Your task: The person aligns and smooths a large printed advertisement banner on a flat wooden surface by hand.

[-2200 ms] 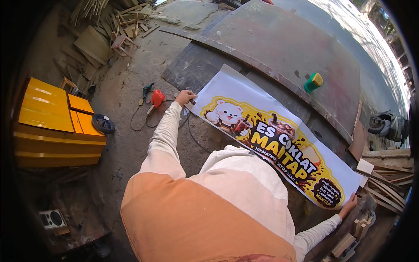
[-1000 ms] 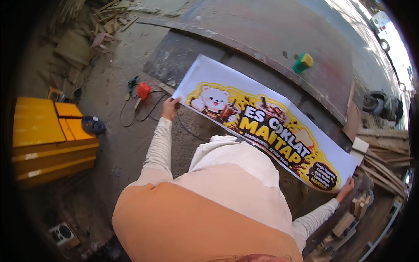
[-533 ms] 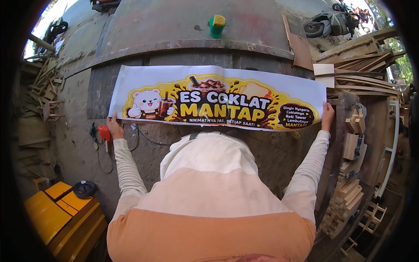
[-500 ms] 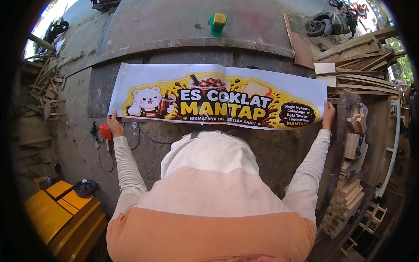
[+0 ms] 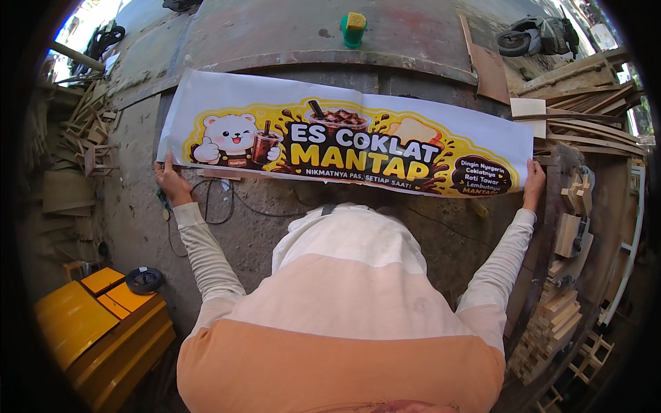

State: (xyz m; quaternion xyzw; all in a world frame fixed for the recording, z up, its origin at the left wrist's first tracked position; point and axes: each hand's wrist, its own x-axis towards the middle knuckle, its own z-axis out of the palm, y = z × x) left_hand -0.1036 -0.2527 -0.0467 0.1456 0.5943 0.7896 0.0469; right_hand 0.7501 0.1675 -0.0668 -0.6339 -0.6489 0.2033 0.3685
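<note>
A long printed sticker banner (image 5: 344, 141), white around a yellow and brown design with a bear and a cup, is stretched between my two hands. My left hand (image 5: 173, 182) grips its near left corner, with the fingers partly hidden behind the sheet. At the near right corner my right hand (image 5: 533, 184) pinches the edge. The sheet's left end tilts upward and the right end sits lower. Beneath and beyond it lies a grey metal-topped table (image 5: 275, 31). On that table stands a green cup (image 5: 354, 34) with a yellow sponge on top.
Stacked cut wood (image 5: 551, 330) lines the right side, with loose boards (image 5: 585, 124) beyond it. A yellow cabinet (image 5: 72, 320) stands at lower left with a black coil (image 5: 143, 280) on it. A dark cable (image 5: 258, 213) lies on the ground. A motorcycle (image 5: 533, 40) is at far right.
The banner's left end has been raised farther away from me, and my left hand has moved left and up. The sheet now slants more; both hands still hold it.
</note>
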